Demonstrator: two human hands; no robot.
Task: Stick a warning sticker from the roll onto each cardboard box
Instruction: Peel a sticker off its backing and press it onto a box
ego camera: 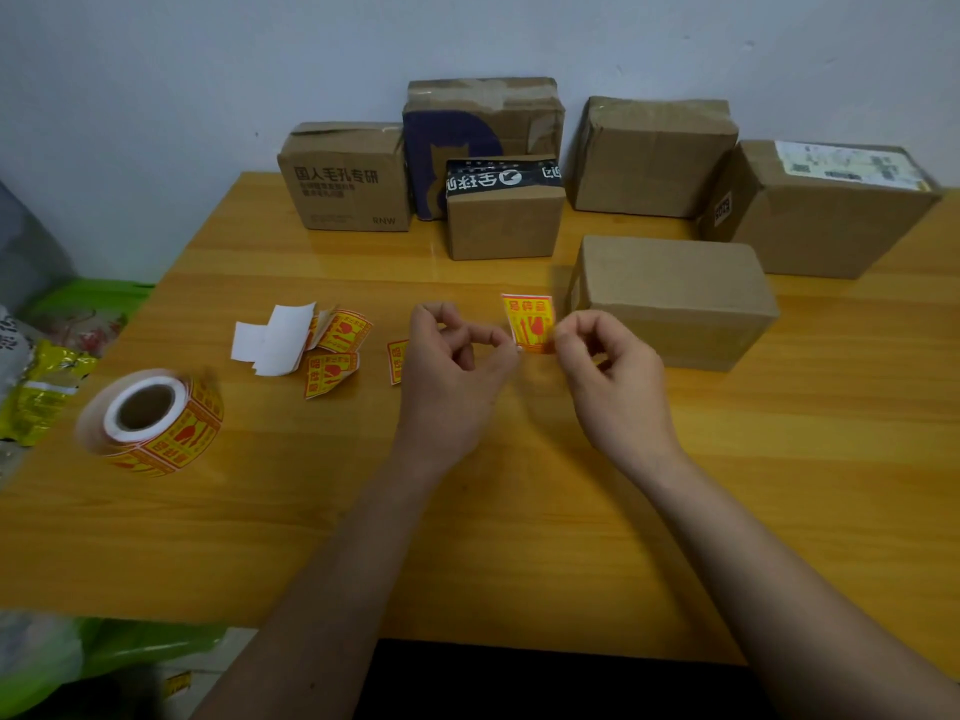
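A yellow and red warning sticker (529,322) is held upright above the wooden table (519,511), pinched at its lower corners between my left hand (453,374) and my right hand (608,376). Just to the right of it lies a plain cardboard box (675,298). Several more cardboard boxes stand along the wall: a printed one (345,176), a tall one with a purple print (480,122), a small one with black tape (505,210), a plain one (652,158) and one with a shipping label (826,210). The sticker roll (153,420) lies on its side at the left.
Loose stickers (332,350) and white backing papers (272,340) lie left of my hands, and one more sticker (397,361) shows behind my left hand. Green and yellow bags (47,387) sit off the table's left edge.
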